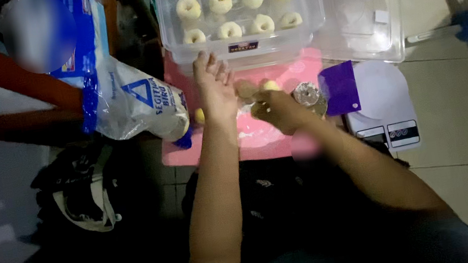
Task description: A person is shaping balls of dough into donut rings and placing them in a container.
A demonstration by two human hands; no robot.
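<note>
- Left hand (216, 87) is flat and open, fingers spread, palm resting over the pink silicone mat (260, 137), just in front of the clear plastic tray (170, 47). It isn't gripping anything that I can see.
- Right hand (278, 109) is curled around a small pale yellow dough piece (269, 86), right beside the left hand. It looks like pinching or shaping, but the lighting's dim so the exact hold is fuzzy.
- As for progress, the tray already holds roughly three rows of ring-shaped dough pieces (220, 1), soft, puffy and smooth, each with a dimple or hole in the middle. The front row looks full, so I'd guess most of the batch is shaped.
- What's left seems small: the bit in hand, plus one little yellow lump (200, 116) sitting on the mat's left edge.
- Other stuff: a crinkly plastic flour bag (135, 103), white and blue, lies on its side to the left. A round metal cutter-looking thing (307, 95) sits just right of the hands, next to a flat purple plastic scraper (339, 88).
- A white kitchen scale (385, 107) sits on the tiled floor, with a clear tray lid (362, 11) behind it.
</note>
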